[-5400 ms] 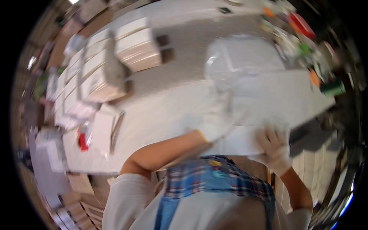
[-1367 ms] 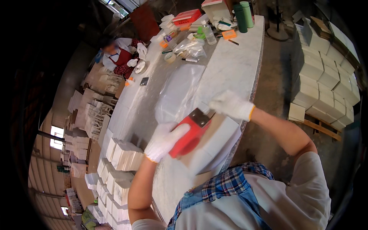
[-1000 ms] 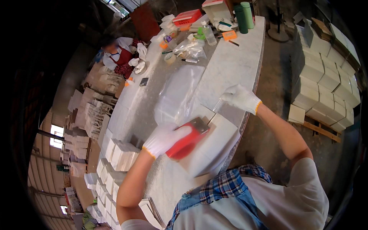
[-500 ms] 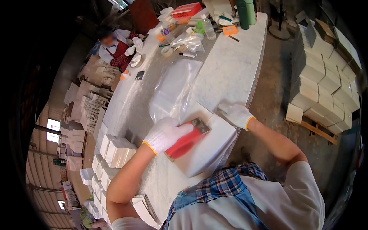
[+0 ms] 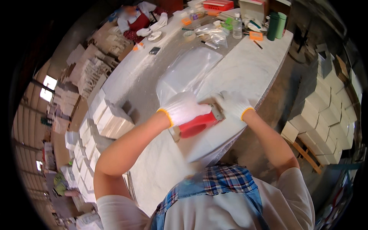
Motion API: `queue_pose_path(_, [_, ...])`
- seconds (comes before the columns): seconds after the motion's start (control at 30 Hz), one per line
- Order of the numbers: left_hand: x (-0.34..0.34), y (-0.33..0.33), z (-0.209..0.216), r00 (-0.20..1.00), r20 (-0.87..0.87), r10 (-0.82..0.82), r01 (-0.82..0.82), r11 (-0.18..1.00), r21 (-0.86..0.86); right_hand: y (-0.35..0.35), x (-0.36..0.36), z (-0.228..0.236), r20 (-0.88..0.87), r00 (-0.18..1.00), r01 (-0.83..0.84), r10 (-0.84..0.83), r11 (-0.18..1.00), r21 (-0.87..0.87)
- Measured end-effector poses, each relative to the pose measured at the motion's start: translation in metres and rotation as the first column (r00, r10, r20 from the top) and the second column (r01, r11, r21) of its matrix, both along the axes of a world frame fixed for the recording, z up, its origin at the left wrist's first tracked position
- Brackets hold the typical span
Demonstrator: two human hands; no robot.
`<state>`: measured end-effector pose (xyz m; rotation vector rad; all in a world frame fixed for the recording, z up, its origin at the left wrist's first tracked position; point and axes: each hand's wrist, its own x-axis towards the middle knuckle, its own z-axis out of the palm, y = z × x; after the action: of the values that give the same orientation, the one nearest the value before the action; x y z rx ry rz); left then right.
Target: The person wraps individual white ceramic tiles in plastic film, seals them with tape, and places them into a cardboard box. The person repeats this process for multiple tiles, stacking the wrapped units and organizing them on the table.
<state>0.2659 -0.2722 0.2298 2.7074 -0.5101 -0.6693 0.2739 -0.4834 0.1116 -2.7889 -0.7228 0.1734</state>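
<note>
hands (image 5: 185, 109) (image 5: 233, 104) moved closer together; left grips red tape dispenser (image 5: 207, 120)

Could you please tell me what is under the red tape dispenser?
Part of a white block shows below the red tape dispenser, held in the left hand; whatever lies directly beneath is covered.

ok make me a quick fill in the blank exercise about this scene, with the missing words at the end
1. The left hand grips a handheld tool whose body is coloured ____.
2. The right hand wears a glove whose main colour is ____.
3. The two tall flasks standing side by side at the far end of the table are both shades of ____.
4. The stacked pale blocks on the table are to the person's ____ side.

Missing words: red; white; green; left.
</note>
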Motion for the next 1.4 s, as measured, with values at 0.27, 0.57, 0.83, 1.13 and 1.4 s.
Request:
queue_pose_path(0.27, [-0.006,0.004,0.007,0.994,0.011,-0.109,0.109,0.992,-0.061,-0.006,0.001,-0.016,0.035,0.999,-0.039,0.037,0.998,0.058])
queue_pose_path(0.57, [-0.05,0.098,0.011,0.998,0.028,-0.051,0.055,0.984,-0.17,0.019,-0.007,0.014,-0.267,0.881,0.441,-0.39,0.882,0.168])
queue_pose_path(0.83, [-0.157,0.225,0.031,0.959,-0.082,0.272,-0.271,0.962,0.023,0.017,-0.006,0.011,-0.278,0.881,0.437,-0.384,0.885,0.163])
queue_pose_path(1.13, [-0.161,0.218,-0.023,0.947,-0.088,0.308,-0.299,0.949,0.099,0.024,-0.01,0.021,-0.295,0.868,0.456,-0.398,0.875,0.161])
queue_pose_path(1.4, [-0.12,0.173,-0.083,0.966,-0.167,0.195,-0.196,0.98,0.01,0.025,-0.005,0.014,-0.235,0.889,0.431,-0.392,0.891,0.142])
